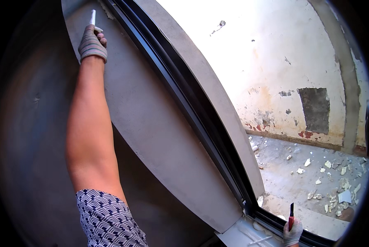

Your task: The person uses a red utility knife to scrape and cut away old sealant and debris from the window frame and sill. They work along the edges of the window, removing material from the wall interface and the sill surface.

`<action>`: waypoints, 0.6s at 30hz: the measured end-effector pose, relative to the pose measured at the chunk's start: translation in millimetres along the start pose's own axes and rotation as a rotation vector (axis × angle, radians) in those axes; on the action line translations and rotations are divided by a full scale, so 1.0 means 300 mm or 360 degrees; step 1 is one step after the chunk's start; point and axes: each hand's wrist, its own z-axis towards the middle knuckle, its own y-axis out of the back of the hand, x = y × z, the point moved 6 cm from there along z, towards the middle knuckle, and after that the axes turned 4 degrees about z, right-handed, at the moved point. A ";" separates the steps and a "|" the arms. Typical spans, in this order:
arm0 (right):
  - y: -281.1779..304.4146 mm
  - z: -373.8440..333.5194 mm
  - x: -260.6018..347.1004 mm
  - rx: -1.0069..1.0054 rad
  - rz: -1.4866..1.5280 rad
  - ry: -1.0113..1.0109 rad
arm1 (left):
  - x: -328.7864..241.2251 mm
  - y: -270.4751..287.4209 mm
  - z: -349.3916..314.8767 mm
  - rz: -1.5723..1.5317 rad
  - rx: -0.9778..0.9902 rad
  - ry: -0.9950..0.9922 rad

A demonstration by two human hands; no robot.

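Note:
My left hand, in a striped knit glove with bare fingertips, is raised at the upper left beside the grey wall face. Its fingers are closed around a slim white stick-like piece; the exact kind does not show. Low at the right, my right hand, gloved the same way, grips a red-handled utility knife with its dark blade pointing up. That hand is next to the lower rail of a dark window frame. Pale strips lie on the sill beside it.
A smooth grey wall face runs along the frame's near side. Beyond the opening stand a peeling white wall with a grey patch and a floor strewn with broken plaster chunks.

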 end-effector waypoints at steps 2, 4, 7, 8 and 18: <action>-0.049 -0.031 -0.070 -0.0097 -0.0011 -0.0008 | -0.069 0.093 0.039 -0.0048 -0.0081 -0.0078; -0.049 -0.035 -0.075 -0.0176 0.0016 0.0011 | -0.101 0.226 0.033 -0.0137 -0.0315 -0.0152; -0.059 -0.033 -0.073 -0.0175 0.0028 0.0048 | -0.121 0.469 0.068 -0.0802 -0.0742 -0.0270; -0.051 -0.028 -0.063 -0.0155 0.0013 0.0070 | -0.093 0.507 0.093 -0.1075 -0.0580 -0.0216; -0.015 0.002 -0.037 -0.0145 -0.0148 0.0057 | 0.122 0.039 -0.125 0.2529 0.0281 -0.1494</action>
